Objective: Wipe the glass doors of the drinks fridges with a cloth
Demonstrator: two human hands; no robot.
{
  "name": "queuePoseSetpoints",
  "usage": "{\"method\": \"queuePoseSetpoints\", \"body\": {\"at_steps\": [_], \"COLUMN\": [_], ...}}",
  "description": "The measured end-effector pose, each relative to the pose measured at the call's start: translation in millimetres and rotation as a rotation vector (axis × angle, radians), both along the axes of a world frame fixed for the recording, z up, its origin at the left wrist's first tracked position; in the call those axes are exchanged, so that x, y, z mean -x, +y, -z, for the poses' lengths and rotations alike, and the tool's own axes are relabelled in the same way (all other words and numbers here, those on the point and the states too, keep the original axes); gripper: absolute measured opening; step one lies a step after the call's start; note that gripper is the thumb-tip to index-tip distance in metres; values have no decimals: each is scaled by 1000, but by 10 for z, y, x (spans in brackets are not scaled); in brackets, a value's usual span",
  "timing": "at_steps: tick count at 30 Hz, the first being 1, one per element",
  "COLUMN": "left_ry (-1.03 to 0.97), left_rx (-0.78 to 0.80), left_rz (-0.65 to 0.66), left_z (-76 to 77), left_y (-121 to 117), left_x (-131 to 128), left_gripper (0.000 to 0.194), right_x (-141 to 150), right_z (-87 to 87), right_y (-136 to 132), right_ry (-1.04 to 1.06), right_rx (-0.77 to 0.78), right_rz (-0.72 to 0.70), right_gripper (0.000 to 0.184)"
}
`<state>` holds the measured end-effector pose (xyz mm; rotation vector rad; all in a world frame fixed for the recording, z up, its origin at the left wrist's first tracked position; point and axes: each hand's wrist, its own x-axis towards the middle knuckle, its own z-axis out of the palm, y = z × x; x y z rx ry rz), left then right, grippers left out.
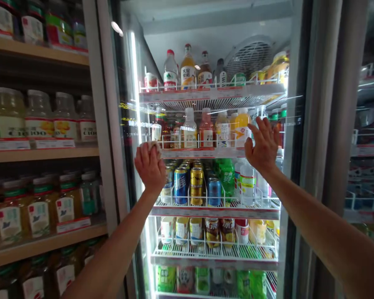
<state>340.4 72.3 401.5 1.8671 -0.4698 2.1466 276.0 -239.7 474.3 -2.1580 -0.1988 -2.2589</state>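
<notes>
Both arms reach toward the glass door point(174, 37) of a lit drinks fridge, which carries faint reflections of signs. My left hand point(151, 168) is closed over a pale cloth point(155, 145), pressed near the left side of the glass at second-shelf height. Only the cloth's top edge shows above the fingers. To the right, my right hand point(263, 145) holds nothing, its fingers apart and raised at the glass. Behind it stands an orange drink bottle point(242, 124). Cans, such as a gold can point(196, 185), fill the shelf below.
Left of the fridge, wooden shelves point(43, 155) hold rows of bottles with price strips. A metal door frame point(322, 124) runs up the right side, with another stocked cooler beyond it. Wire racks point(212, 95) carry bottles inside the fridge.
</notes>
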Motion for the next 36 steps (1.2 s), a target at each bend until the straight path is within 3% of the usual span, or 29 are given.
{"method": "queuePoseSetpoints", "body": {"at_steps": [5,6,9,11,12,14,16,17,18,21,23,24,26,28,29,30,33,34,36], "left_ry": [70,68,68,74,76,73,60,61,67,74,91,106,117,74,53,38,28,24,6], "left_rx": [-539,-518,-166,-97,-155,-417,-653,-667,-589,-82,29,-42,-355,-629,-660,-595,-141,-86,-269], "left_rz": [25,17,-31,-46,-43,-18,1,-1,-11,-53,-61,-54,-25,1,3,-4,-27,-18,17], "left_z": [228,253,324,438,515,659,705,678,626,473,508,571,717,771,738,668,374,294,188], "left_y": [-81,-8,288,352,319,183,104,126,192,492,580,563,452,338,306,290,219,154,-35], "left_x": [70,56,-1,12,39,100,123,110,84,-6,-6,18,84,123,121,106,41,34,53], "left_gripper": [51,51,57,60,60,56,53,52,54,58,60,59,56,50,48,47,51,53,55], "right_x": [-10,-12,-13,-5,2,19,30,32,32,25,22,22,23,24,23,21,15,14,11], "right_z": [-1,-1,-1,-1,-1,-3,-5,-6,-7,-8,-8,-7,-7,-6,-6,-5,-4,-4,-3], "right_y": [-13,-14,-9,0,5,12,15,14,13,10,11,12,15,16,16,15,9,6,0], "right_ry": [-4,-4,-7,-7,-8,-11,-14,-15,-16,-18,-14,-11,-7,-13,-18,-24,-27,-25,-19], "right_rx": [7,7,7,8,10,16,18,18,16,13,8,5,4,6,7,7,10,10,10], "right_rz": [17,13,-2,-5,-4,-3,-4,-6,-7,-10,-12,-12,-12,-12,-12,-13,-16,-18,-24], "right_gripper": [49,50,51,50,49,47,47,47,47,46,46,46,45,45,45,45,46,46,47]}}
